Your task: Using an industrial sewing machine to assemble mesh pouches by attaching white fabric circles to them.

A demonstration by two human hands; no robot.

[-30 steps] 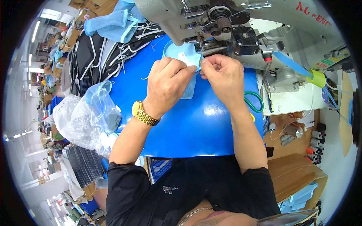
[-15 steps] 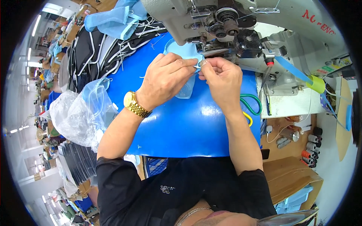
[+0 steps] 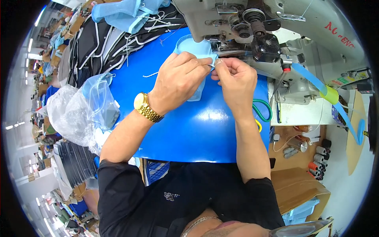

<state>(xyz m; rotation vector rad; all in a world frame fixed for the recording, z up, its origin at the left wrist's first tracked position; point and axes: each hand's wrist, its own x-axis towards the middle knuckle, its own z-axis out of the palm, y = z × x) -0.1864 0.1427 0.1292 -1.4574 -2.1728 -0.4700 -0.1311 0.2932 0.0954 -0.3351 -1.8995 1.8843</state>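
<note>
A light blue fabric piece (image 3: 193,46), with a mesh part hanging below, lies at the working end of a sewing machine (image 3: 258,39). My left hand (image 3: 177,83), a gold watch on its wrist, is closed on the fabric's near right edge. Opposite it, my right hand (image 3: 238,81) pinches the same edge between thumb and forefinger, just below the machine's metal parts. The fingertips of both hands almost meet there. Part of the fabric is hidden behind my left hand.
Black pieces with white trim (image 3: 94,55) and blue mesh pieces (image 3: 118,15) are piled at the far left. A clear plastic bag (image 3: 71,112) lies at the table's left edge. Blue tape (image 3: 310,77) runs through a yellow-green ring (image 3: 329,94) on the right. Green-handled scissors (image 3: 266,108) lie by my right forearm.
The whole view has shifted a little. Both hands keep their grip on the fabric edge by the machine. The blue tape at the right now hangs in a different curve.
</note>
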